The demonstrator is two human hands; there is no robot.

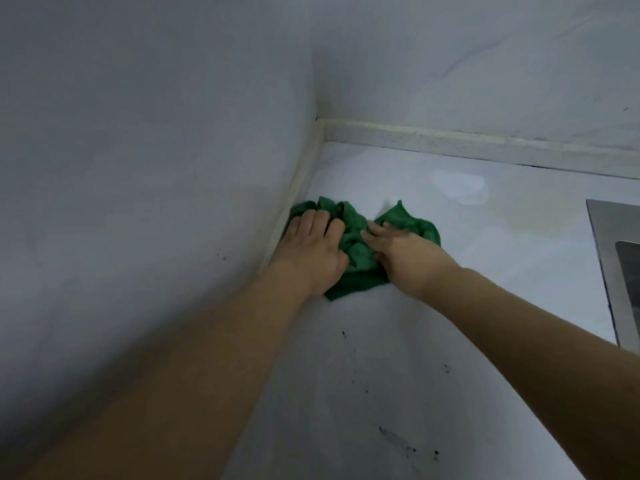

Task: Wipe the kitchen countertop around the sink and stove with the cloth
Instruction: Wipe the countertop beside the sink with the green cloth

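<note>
Now both hands lie on the green cloth (pixel 353 244), which sits bunched on the white countertop (pixel 433 289) close to the corner where two walls meet. Left hand (pixel 313 249) covers the cloth's left part, its fingers (pixel 304 221) curled down into the fabric and gripping it, right against the left wall's (pixel 138 168) base strip. Right hand (pixel 403 252) presses flat on the right part, its fingers (pixel 379 233) straight and close together, pointing toward the left fingers. Cloth folds rise between the two sets of fingertips. Beyond the right fingers gleams a wet patch (pixel 459 187); far right, a steel sink rim (pixel 613 271). Dark specks (pixel 408 448) dot the countertop behind the wrists.
</note>
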